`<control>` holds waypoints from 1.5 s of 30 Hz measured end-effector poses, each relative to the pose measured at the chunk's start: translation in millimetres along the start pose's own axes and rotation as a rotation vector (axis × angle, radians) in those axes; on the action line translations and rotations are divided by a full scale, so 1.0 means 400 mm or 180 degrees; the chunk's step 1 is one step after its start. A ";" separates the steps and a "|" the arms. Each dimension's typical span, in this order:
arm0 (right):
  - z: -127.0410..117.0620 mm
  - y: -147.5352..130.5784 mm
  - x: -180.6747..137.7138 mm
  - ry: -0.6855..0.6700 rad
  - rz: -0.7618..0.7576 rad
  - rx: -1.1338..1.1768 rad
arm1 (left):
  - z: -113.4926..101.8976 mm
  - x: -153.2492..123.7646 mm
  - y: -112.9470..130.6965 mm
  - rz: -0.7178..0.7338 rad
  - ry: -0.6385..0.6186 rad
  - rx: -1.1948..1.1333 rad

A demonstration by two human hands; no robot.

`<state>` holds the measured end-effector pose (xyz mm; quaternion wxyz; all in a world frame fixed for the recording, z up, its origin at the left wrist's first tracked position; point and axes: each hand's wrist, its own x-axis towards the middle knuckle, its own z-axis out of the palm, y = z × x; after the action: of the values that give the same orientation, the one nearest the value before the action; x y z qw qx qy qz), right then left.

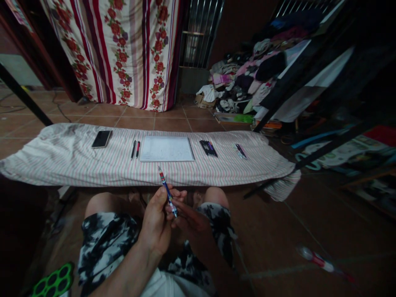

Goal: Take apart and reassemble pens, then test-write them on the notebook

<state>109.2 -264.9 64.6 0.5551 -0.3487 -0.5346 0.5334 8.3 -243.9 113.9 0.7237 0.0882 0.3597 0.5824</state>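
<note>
A slim pen [167,190] with a blue, red and white patterned barrel is held over my lap, its tip tilted up and away from me. My left hand [157,220] grips it with the thumb along the barrel. My right hand [192,218] has its fingers at the pen's lower end, closed around it as far as I can see. Beyond my hands, a spiral notebook [167,149] lies open on the striped cloth [120,171]. Left of the notebook are a black pen [133,149] and a red and black pen [137,149].
Right of the notebook lie several dark pens [208,148] and a small group of patterned pens [240,151]. A phone [102,139] rests at the cloth's left. Dark metal bars [278,177] rise at the right. A plastic bottle [318,260] lies on the tiled floor; clothes [244,78] are heaped behind.
</note>
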 end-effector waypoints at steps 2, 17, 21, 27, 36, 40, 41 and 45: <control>0.004 -0.011 0.002 0.0036 -0.0002 -0.0070 | -0.001 -0.002 -0.001 0.0055 -0.0067 -0.0005; 0.030 0.024 -0.007 0.0475 0.0038 -0.0199 | -0.005 0.003 -0.001 0.0079 -0.0048 0.0016; 0.032 0.005 -0.001 0.0362 0.0375 -0.0058 | -0.021 0.014 0.005 0.0013 0.0020 0.0012; 0.038 0.005 -0.006 0.0401 0.0509 0.0330 | -0.019 0.014 0.013 -0.0051 0.0075 -0.0045; 0.019 0.012 0.023 0.0752 0.1025 0.1760 | -0.013 0.025 0.009 0.0120 0.0014 -0.0201; 0.011 0.016 0.032 0.0871 0.1227 0.2108 | -0.012 0.030 0.003 0.0206 -0.0002 -0.0219; 0.010 0.021 0.034 0.0923 0.1299 0.2155 | -0.012 0.031 0.001 0.0220 0.0000 -0.0187; 0.014 0.036 0.043 0.0964 0.1395 0.2319 | -0.017 0.031 -0.009 0.0229 0.0054 -0.0009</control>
<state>98.1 -246.8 55.6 0.5875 -0.3097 -0.1382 0.7348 7.7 -235.8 102.0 0.6992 0.0951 0.3616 0.6093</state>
